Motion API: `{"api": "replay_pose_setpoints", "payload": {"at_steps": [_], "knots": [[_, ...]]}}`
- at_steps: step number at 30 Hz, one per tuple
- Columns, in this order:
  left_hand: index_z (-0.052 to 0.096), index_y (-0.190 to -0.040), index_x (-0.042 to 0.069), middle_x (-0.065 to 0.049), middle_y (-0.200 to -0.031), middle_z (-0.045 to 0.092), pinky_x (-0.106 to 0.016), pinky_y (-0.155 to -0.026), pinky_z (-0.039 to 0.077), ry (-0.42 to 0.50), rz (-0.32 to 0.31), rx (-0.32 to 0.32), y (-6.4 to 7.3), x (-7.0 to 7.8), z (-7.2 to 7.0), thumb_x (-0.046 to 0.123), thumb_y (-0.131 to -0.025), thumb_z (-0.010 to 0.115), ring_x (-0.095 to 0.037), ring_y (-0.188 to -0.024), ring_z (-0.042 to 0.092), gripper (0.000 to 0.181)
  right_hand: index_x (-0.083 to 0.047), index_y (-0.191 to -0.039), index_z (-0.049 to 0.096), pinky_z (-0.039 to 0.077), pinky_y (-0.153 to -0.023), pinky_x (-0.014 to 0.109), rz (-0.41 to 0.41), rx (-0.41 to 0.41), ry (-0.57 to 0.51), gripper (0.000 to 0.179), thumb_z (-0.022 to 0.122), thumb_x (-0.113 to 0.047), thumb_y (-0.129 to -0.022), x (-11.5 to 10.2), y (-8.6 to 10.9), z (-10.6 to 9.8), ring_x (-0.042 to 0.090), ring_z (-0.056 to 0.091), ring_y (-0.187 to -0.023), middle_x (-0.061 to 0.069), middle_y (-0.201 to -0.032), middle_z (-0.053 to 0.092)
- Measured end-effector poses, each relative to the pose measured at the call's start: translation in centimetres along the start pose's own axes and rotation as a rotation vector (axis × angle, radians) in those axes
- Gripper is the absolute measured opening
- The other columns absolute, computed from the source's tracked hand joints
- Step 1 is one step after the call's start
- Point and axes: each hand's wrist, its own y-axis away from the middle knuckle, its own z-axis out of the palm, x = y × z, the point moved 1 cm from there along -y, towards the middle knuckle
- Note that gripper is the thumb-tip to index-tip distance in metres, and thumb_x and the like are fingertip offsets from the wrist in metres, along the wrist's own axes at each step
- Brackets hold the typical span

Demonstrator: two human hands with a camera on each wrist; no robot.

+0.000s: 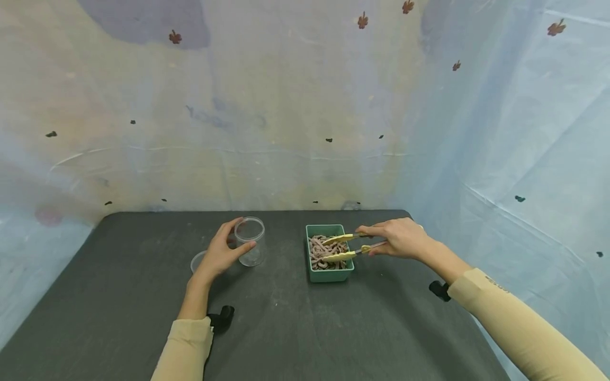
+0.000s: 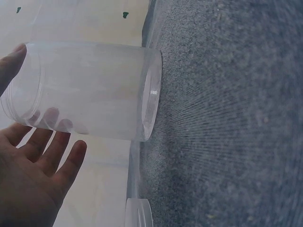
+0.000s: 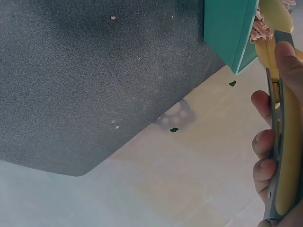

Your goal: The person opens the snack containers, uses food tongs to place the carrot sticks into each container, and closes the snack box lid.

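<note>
Sleeved arms (image 1: 517, 323) reach forward, left hand (image 1: 222, 252) gripping jar (image 1: 251, 255), right hand (image 1: 401, 237) tongs (image 1: 341, 256).

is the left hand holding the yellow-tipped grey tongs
No, the right hand grips the tongs, while the left hand holds a clear cylindrical plastic jar.

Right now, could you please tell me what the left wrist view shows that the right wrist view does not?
Only the left wrist view shows the jar, the left hand holding it, and part of a clear lid.
Only the right wrist view shows the box, strips and the tongs in the right hand.
Both show the table and the sheet.
</note>
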Motion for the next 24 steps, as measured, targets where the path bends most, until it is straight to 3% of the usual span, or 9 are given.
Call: {"api": "replay_pose_setpoints", "payload": {"at_steps": [19,24], "knots": [[0.033,-0.163,0.012,-0.019,-0.158,0.037,-0.062,-0.110,0.043,-0.001,-0.005,-0.007,-0.1,0.2,0.0,0.043,-0.095,0.078,-0.043,-0.140,0.042,0.088,-0.024,-0.143,0.066,0.031,-0.043,0.022,0.044,0.072,-0.002,0.064,0.083,-0.046,-0.085,-0.4,1.1,0.2,0.014,0.068,-0.067,0.003,-0.120,0.077],[0.033,-0.163,0.011,-0.020,-0.157,0.037,-0.063,-0.111,0.042,0.000,-0.002,-0.007,-0.1,0.3,0.0,0.042,-0.094,0.079,-0.043,-0.140,0.041,0.088,-0.024,-0.141,0.068,0.031,-0.041,0.022,0.068,0.101,-0.007,0.063,0.083,-0.048,-0.085,-0.4,1.5,0.4,0.023,0.076,-0.086,0.007,-0.114,0.078]]}}
